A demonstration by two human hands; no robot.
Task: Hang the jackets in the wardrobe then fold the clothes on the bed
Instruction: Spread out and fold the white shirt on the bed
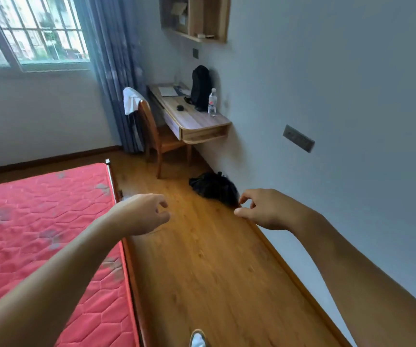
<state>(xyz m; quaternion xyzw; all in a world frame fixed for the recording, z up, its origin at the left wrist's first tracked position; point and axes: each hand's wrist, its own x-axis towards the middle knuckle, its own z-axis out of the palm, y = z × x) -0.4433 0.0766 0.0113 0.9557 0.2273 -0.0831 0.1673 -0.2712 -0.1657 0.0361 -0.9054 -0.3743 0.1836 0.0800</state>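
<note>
A crumpled black garment (212, 187) lies on the wooden floor against the right wall. My right hand (264, 209) hovers just in front of it with loosely curled fingers, holding nothing. My left hand (144, 212) is stretched out over the floor beside the bed's edge, fingers relaxed and empty. A white garment (130, 100) hangs over the back of a wooden chair (156, 136). The bed (39, 234) with its bare red mattress fills the left. No wardrobe is in view.
A wall-mounted desk (194, 118) holds a black backpack (200, 87), a water bottle (212, 101) and papers. A blue curtain (116, 71) hangs beside the window. A strip of wooden floor (214, 271) runs between bed and wall. My foot (198, 339) shows at the bottom.
</note>
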